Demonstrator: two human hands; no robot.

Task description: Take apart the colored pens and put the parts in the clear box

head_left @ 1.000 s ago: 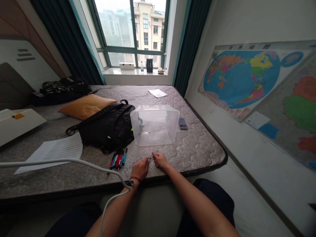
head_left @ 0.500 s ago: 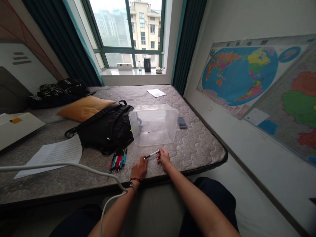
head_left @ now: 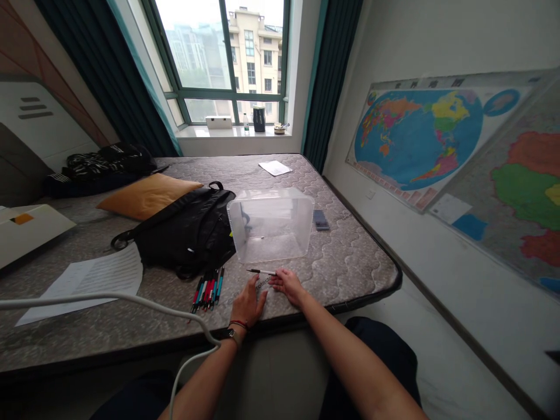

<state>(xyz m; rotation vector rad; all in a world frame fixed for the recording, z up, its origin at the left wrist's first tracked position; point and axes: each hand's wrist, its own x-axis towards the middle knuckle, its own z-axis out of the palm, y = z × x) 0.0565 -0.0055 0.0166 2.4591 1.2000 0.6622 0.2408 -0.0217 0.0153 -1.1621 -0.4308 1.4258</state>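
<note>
A slim black-and-white pen (head_left: 262, 272) points leftward from the fingers of my right hand (head_left: 286, 285), which grips its right end. My left hand (head_left: 247, 304) is just below and left of the pen's tip, thumb and fingers apart, holding nothing. To its left, several red, teal and black pens (head_left: 209, 289) lie in a loose bundle on the mattress (head_left: 341, 268). Right behind both hands, a clear plastic bin (head_left: 273, 224) rests on its side, its opening facing me.
A black backpack (head_left: 188, 233) lies left of the bin, with an orange pillow (head_left: 149, 195) behind it. Printed paper (head_left: 87, 280) is at the left. A pale cable (head_left: 131, 296) crosses the lower left. A dark blurred object (head_left: 321, 220) sits right of the bin.
My left hand has let go of the pen and its fingers have spread. The pen stays in my right hand and has turned from slanting to nearly level.
</note>
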